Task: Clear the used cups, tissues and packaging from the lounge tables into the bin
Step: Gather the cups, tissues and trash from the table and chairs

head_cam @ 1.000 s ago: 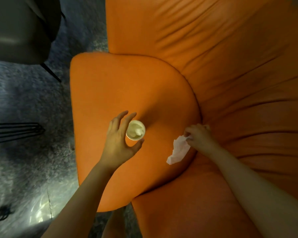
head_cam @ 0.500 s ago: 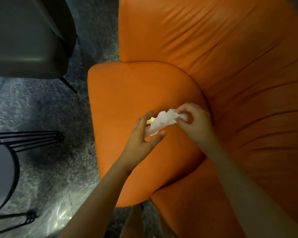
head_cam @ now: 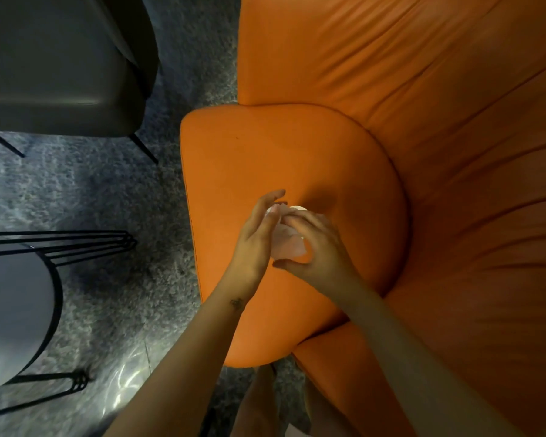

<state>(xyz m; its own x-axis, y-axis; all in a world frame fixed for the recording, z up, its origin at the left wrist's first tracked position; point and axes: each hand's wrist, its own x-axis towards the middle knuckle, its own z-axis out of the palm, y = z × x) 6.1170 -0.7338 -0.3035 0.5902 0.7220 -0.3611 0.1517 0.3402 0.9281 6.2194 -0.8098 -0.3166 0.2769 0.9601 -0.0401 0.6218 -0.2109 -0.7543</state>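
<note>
Now the crumpled white tissue [head_cam: 287,244], dangling a second ago, is bunched over the small white paper cup [head_cam: 297,208] mid-way along the orange leather armrest [head_cam: 265,146]. The right hand [head_cam: 320,247] has its fingers curled round it, and the left hand [head_cam: 257,238] has its fingers nearly straight alongside. Both items can probably travel together. The armrest's left edge drops to grey carpet [head_cam: 123,200], and there is open room above.
</note>
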